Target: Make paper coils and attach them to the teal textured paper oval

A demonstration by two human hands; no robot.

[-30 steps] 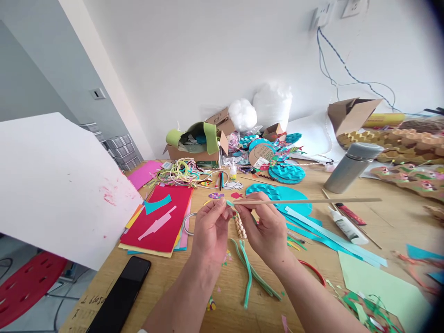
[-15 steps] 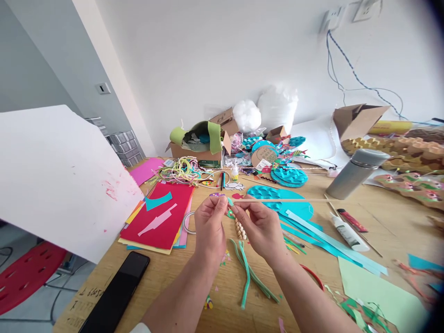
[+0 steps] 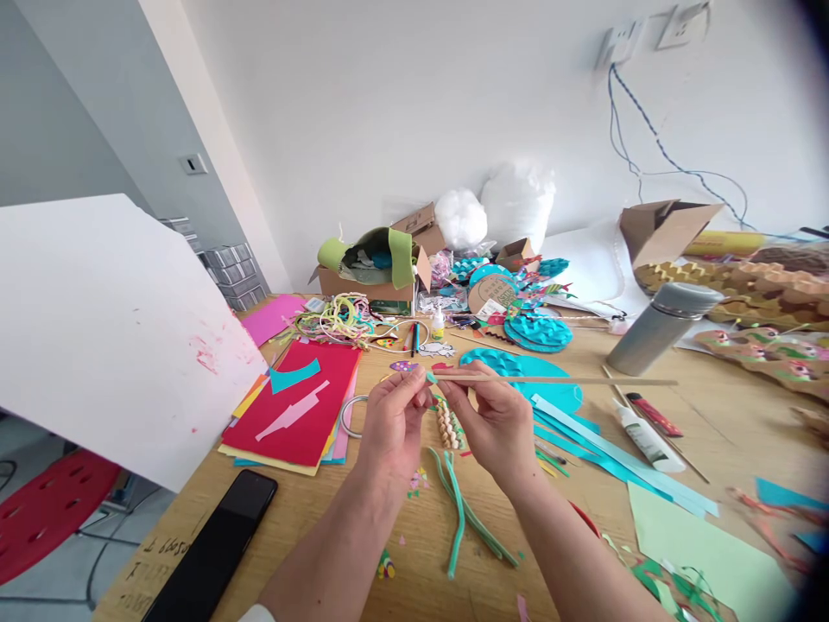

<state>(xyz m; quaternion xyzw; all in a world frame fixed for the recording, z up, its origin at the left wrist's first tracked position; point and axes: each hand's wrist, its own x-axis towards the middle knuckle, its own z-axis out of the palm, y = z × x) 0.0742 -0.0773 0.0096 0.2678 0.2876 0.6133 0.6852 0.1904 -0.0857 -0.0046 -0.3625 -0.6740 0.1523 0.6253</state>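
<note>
A thin wooden stick (image 3: pixel 596 381) runs level to the right from between my hands. At its left end shows a small bit of mint-green pipe cleaner (image 3: pixel 431 377). My left hand (image 3: pixel 395 415) pinches that green bit between thumb and fingertips. My right hand (image 3: pixel 496 419) grips the stick close to the same end, its fingers closed round it. Below my hands, several loose green pipe cleaners (image 3: pixel 458 518) lie crossed on the wooden table. A braided beige strip (image 3: pixel 446 423) lies between my wrists, partly hidden. Where the stick meets the pipe cleaner is mostly covered by my fingers.
Coloured paper sheets (image 3: pixel 298 423) and a black phone (image 3: pixel 213 544) lie at left. To the right are a blue scalloped disc (image 3: pixel 557 393), paper strips (image 3: pixel 622 458), a white glue bottle (image 3: pixel 649 439) and a grey flask (image 3: pixel 664 328). Craft supplies crowd the back by the wall.
The stick's far end now reaches further right. My right hand has turned slightly and its fingers have closed more around the stick. My left hand has barely moved.
</note>
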